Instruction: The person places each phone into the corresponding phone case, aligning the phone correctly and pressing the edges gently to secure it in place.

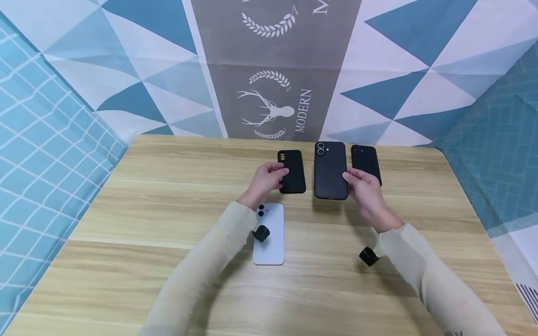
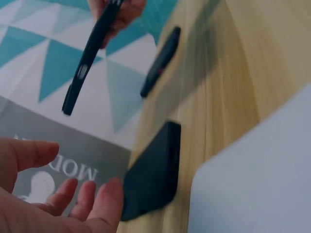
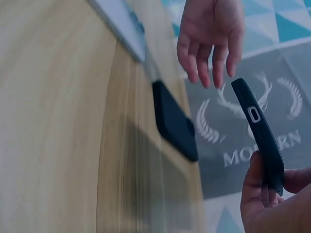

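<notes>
Raised over the back of the wooden table is a black phone [image 1: 330, 172] with two ringed lenses, its back facing the head camera. My right hand [image 1: 366, 189] pinches its right edge between thumb and fingers; the end with the port opening [image 3: 254, 114] shows in the right wrist view. My left hand [image 1: 266, 179] holds nothing, its fingers loosely spread in the left wrist view. It is close by a black phone case [image 1: 293, 172] lying on the table, whose camera cutouts show wood colour. Below my left wrist lies a white phone [image 1: 273, 242], partly covered by the sleeve.
Another black phone [image 1: 364, 158] lies behind my right hand, near the table's back edge. A patterned cloth [image 1: 277, 56] hangs directly behind the wooden table [image 1: 168, 186]. Small black wrist devices [image 1: 368, 256] sit at both cuffs.
</notes>
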The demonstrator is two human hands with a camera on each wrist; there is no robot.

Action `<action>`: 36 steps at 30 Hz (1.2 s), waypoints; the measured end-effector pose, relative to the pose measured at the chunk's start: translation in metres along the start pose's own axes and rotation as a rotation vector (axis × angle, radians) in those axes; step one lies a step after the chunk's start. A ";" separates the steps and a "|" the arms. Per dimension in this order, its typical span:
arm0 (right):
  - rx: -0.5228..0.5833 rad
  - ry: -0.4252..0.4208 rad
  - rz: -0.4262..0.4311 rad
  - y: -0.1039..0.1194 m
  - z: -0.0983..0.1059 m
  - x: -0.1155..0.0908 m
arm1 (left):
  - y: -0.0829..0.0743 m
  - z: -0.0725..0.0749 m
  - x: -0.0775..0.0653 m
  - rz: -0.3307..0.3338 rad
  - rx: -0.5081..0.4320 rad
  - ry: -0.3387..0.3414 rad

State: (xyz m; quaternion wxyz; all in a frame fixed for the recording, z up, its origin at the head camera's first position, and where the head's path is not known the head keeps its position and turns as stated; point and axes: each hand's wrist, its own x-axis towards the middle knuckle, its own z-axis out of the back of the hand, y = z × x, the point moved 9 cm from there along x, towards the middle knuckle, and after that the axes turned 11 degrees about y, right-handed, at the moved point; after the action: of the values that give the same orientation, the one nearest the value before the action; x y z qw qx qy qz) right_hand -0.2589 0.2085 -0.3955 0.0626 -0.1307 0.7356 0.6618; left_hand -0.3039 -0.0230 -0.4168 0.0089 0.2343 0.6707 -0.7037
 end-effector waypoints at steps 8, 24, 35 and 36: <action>-0.098 -0.040 -0.077 -0.007 0.020 0.024 | -0.005 0.011 0.021 0.008 0.266 -0.073; -0.266 -0.097 -0.173 -0.023 0.040 0.062 | -0.012 0.007 0.042 0.156 0.690 -0.171; -0.282 -0.107 -0.192 -0.031 0.040 0.076 | -0.010 0.000 0.048 0.256 0.859 -0.238; -0.282 -0.110 -0.195 -0.031 0.041 0.077 | -0.009 0.000 0.049 0.259 0.849 -0.243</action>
State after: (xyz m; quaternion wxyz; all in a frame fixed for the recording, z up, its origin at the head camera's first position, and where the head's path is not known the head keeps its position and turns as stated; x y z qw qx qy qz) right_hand -0.3272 0.2374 -0.4507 0.1475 -0.1723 0.6147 0.7554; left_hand -0.3507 -0.0074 -0.4248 0.0783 0.2148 0.2823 -0.9317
